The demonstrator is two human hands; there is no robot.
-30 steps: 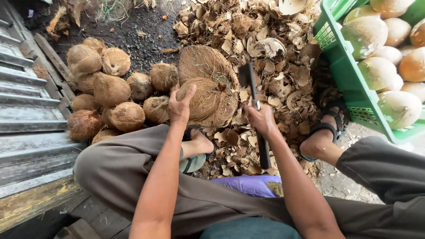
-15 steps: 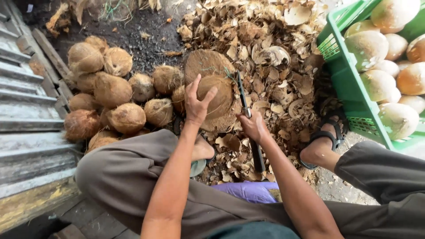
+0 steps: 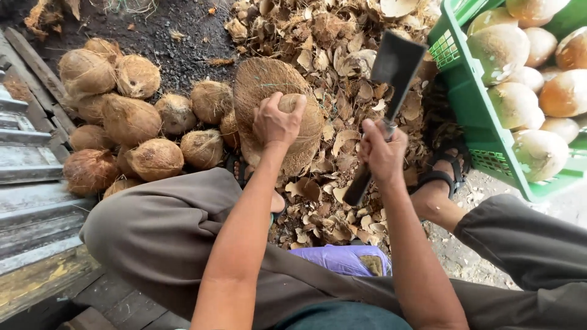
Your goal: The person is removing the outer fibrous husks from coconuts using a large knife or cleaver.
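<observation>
My left hand (image 3: 278, 122) grips a brown husked coconut (image 3: 302, 131) that rests on a round wooden block (image 3: 263, 82) in front of my knees. My right hand (image 3: 382, 153) is closed around the handle of a cleaver-like knife (image 3: 394, 67). Its broad dark blade is raised and tilted up to the right of the coconut, apart from it. Both forearms reach forward over my grey trousers.
A pile of brown fibrous coconuts (image 3: 122, 122) lies at the left. A green plastic crate (image 3: 483, 131) with pale peeled coconuts stands at the right. Dry husk chips (image 3: 342, 55) cover the ground ahead. My sandalled foot (image 3: 440, 177) rests beside the crate. Grey wooden boards (image 3: 30, 208) lie at far left.
My right hand has picked the knife up from the ground and raised the blade. My left hand has closed over the coconut on the block.
</observation>
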